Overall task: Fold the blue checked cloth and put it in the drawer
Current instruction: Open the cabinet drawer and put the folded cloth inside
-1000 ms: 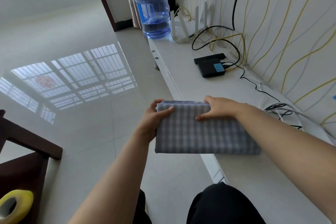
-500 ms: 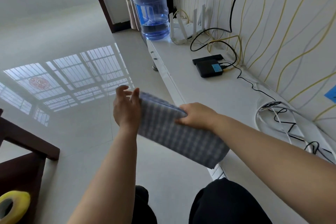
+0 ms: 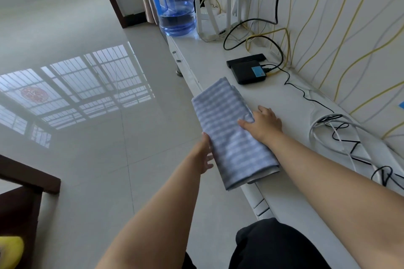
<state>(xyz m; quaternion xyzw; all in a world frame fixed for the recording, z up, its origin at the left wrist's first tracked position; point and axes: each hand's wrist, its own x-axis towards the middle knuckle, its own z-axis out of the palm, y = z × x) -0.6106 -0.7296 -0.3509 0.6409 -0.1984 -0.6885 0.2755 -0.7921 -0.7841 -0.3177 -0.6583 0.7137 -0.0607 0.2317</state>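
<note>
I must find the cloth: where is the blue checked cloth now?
The folded blue checked cloth lies centre frame on the white cabinet's front edge, between both hands, nearer than the black box.

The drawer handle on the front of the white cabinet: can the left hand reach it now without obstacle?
Probably yes. The left hand is open beside the folded cloth, off the cabinet's front edge, and nothing lies between it and the handle farther along.

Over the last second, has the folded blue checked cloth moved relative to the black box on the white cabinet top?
Yes. The folded blue checked cloth has turned, its far end now pointing toward the black box.
</note>
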